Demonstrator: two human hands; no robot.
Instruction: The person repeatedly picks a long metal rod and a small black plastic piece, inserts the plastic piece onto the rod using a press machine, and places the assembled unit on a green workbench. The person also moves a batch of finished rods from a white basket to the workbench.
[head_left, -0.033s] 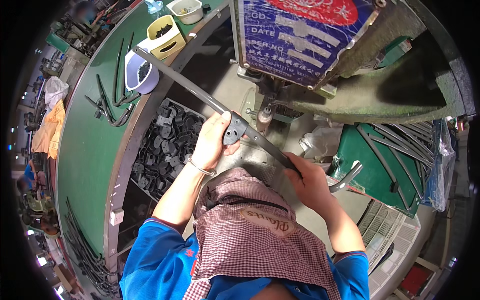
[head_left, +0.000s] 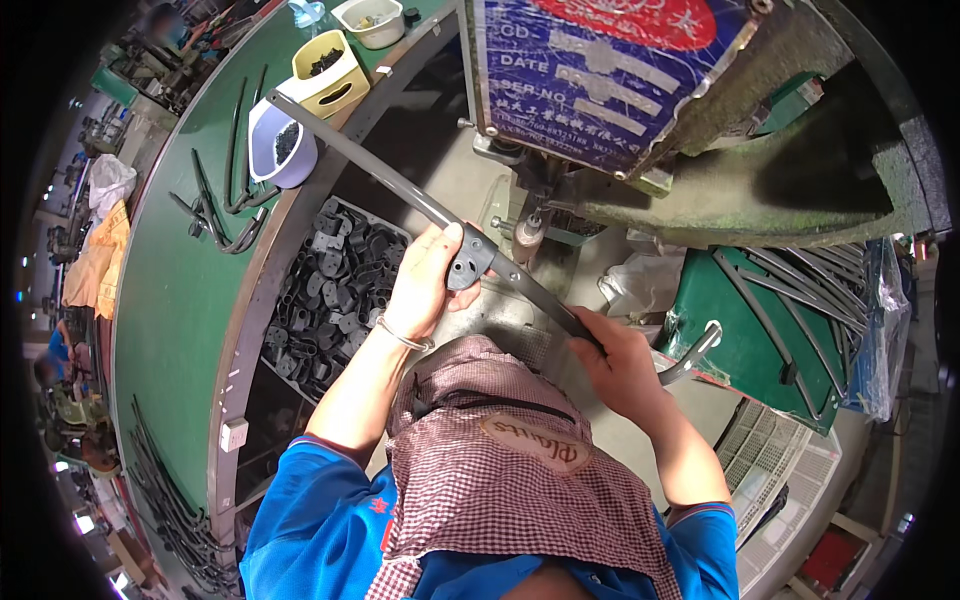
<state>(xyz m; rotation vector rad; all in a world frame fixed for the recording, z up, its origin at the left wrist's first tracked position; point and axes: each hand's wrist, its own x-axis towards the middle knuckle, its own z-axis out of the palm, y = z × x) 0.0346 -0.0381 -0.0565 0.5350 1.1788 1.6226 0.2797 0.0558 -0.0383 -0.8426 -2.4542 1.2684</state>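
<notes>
Where the grey tube [head_left: 370, 163] meets the hands: it is held up in front of the apron [head_left: 520, 490], gripped at two places along its length.
Left hand [head_left: 420, 285]: clamped on the tube at the dark bracket [head_left: 470, 258], thumb on the near face, fingers curled behind; the long straight stretch reaches out past this grip.
Right hand [head_left: 622, 365]: closed round the tube farther down, a short bare length with a small hole lying between it and the bracket.
Machine [head_left: 720, 215]: looms beyond the hands, its blue plate [head_left: 600, 90] above the tube; a metal cylinder [head_left: 530, 232] stands near the tube's far side, just right of the bracket.
Parts pile [head_left: 330, 290]: dark clamp pieces left of the left hand.
Green table [head_left: 165, 330]: carries a lavender bin [head_left: 295, 175], a yellow bin [head_left: 362, 85] and dark bent rods [head_left: 206, 195]; the tube's far tip overlaps the lavender bin in view, contact cannot be told.
Right side: a green tray [head_left: 735, 345] of tubes, a clear bag [head_left: 640, 283] beside it.
Long axis: slants from upper left to lower right, tip toward the bins.
Curved end [head_left: 690, 358]: shows past the right hand, turning up and right; the hand hides the join.
</notes>
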